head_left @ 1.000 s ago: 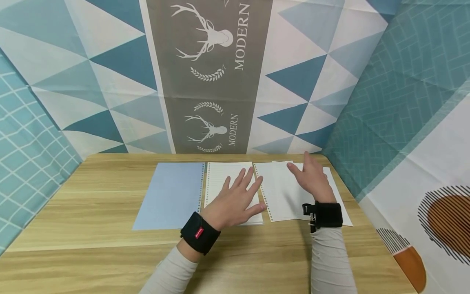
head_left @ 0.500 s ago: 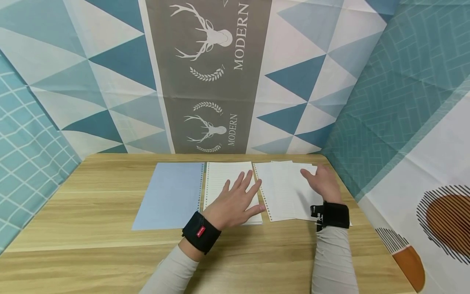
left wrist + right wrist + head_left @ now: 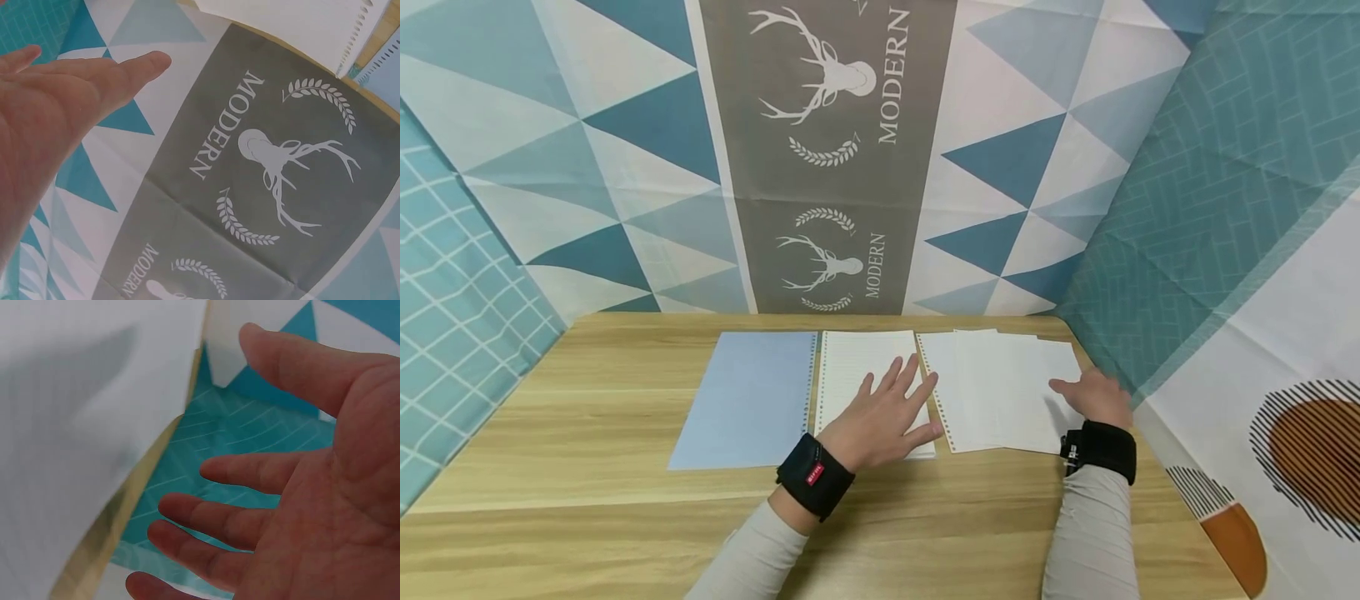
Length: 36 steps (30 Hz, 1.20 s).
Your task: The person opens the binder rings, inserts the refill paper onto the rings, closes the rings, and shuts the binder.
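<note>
My left hand (image 3: 880,417) is spread over a lined pad of white loose-leaf paper (image 3: 857,358), its fingers straight and apart. At the right side my right hand (image 3: 1097,398) is beside the outer edge of several overlapping loose sheets (image 3: 1000,392). In the right wrist view that hand's thumb and fingers (image 3: 231,525) are extended and apart, with nothing between them, and a white sheet (image 3: 75,456) lies to their left. A pale blue cover (image 3: 748,400) with punched holes along its right edge lies left of the pad.
The wooden table (image 3: 587,433) bears all the paper. A patterned cloth (image 3: 820,167) rises behind its back edge, and more cloth (image 3: 1262,292) hangs along the right side. Each wrist wears a black strap (image 3: 814,477).
My right hand has moved from above the loose sheets toward the right and nearer to me, past their outer edge. The left hand has shifted only slightly toward me.
</note>
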Available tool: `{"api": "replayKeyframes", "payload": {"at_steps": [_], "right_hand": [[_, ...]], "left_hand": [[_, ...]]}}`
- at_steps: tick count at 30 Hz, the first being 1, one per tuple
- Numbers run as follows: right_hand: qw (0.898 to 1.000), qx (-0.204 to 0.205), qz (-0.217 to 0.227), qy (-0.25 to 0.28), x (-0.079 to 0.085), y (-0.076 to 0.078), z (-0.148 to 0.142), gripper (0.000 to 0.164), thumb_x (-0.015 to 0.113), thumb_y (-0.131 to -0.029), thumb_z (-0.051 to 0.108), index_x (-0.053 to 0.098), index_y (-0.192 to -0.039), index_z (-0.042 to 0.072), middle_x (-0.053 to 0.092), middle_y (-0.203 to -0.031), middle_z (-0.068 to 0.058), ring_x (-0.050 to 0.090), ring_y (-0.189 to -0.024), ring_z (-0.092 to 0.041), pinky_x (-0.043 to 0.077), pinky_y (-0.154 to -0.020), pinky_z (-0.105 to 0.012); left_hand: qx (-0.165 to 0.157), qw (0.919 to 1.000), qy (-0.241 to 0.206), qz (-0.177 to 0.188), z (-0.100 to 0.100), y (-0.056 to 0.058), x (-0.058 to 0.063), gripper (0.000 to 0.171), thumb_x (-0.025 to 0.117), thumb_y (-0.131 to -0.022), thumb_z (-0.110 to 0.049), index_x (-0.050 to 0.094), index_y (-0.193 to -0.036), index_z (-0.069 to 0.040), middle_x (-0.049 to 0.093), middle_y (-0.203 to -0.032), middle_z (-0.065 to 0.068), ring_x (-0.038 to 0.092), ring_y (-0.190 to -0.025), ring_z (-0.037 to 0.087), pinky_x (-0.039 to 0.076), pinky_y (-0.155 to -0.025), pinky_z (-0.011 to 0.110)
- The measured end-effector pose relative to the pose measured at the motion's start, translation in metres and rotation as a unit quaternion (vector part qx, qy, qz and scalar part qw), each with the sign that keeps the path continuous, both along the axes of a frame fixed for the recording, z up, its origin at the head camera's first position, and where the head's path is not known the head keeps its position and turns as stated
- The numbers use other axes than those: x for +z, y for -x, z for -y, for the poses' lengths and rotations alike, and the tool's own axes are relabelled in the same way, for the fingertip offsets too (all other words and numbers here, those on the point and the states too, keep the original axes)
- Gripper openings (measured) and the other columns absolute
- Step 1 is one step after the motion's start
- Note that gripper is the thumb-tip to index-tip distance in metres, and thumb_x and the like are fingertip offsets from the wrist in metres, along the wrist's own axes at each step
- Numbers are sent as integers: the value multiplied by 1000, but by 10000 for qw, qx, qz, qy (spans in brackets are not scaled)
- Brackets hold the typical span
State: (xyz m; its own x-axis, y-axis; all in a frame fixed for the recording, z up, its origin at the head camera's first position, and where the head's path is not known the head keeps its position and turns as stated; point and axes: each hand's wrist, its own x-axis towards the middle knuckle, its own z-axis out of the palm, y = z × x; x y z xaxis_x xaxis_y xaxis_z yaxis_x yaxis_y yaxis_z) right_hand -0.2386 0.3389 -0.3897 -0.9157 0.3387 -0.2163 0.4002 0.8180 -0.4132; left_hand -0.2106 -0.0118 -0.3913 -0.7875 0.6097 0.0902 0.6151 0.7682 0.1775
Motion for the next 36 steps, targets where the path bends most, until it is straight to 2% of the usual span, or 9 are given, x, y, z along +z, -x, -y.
{"api": "replayKeyframes", "payload": {"at_steps": [6, 10, 18, 23, 26, 31, 36], "right_hand": [[9992, -363, 137, -19, -13, 3, -4, 85, 59, -95, 47, 32, -148, -14, 26, -149, -46, 22, -140, -66, 33, -109, -73], [9988, -462, 151, -35, -17, 3, -3, 82, 61, -94, 42, 33, -146, -15, 28, -146, -48, 25, -137, -66, 34, -107, -72], [9963, -798, 297, -105, -24, 8, -3, 76, 65, -92, 30, 32, -143, -16, 31, -136, -48, 30, -131, -61, 37, -104, -71], [9959, -835, 313, -125, -25, 9, -3, 75, 66, -91, 29, 34, -141, -17, 31, -134, -48, 30, -131, -62, 38, -104, -71], [9961, -811, 328, -99, -25, 9, -4, 76, 66, -90, 29, 33, -141, -17, 31, -133, -48, 30, -131, -65, 39, -104, -70], [9966, -762, 290, -58, -26, 9, -6, 77, 67, -88, 28, 34, -140, -18, 33, -132, -49, 31, -130, -69, 42, -101, -71], [9970, -745, 225, -18, -27, 8, -9, 78, 68, -87, 28, 34, -139, -18, 33, -132, -50, 32, -129, -71, 43, -100, -71]], "left_hand": [[-75, 9999, 114, -15, -3, 0, -5, 77, 32, -101, -69, 27, -163, -23, 13, -172, 15, 17, -159, 34, 31, -117, 67], [-65, 9999, 145, -5, -4, -1, -7, 76, 32, -102, -69, 28, -162, -23, 15, -172, 15, 19, -159, 34, 32, -117, 66], [-90, 9995, 112, 264, -7, -3, -12, 77, 30, -101, -70, 28, -162, -23, 14, -172, 14, 16, -159, 34, 28, -119, 67], [-156, 9994, 278, 105, -13, -6, -20, 75, 33, -101, -69, 31, -161, -24, 21, -170, 15, 22, -158, 34, 31, -118, 66], [-262, 9984, 501, -14, -19, -9, -25, 73, 34, -102, -68, 33, -160, -24, 25, -169, 13, 25, -157, 34, 33, -117, 66], [-637, 9950, 744, -205, -29, -17, -34, 68, 34, -104, -64, 38, -158, -24, 29, -168, 10, 29, -155, 34, 35, -115, 67], [-858, 9916, 928, -288, -36, -25, -40, 65, 34, -103, -64, 42, -156, -27, 34, -167, 6, 34, -154, 31, 35, -115, 65]]}}
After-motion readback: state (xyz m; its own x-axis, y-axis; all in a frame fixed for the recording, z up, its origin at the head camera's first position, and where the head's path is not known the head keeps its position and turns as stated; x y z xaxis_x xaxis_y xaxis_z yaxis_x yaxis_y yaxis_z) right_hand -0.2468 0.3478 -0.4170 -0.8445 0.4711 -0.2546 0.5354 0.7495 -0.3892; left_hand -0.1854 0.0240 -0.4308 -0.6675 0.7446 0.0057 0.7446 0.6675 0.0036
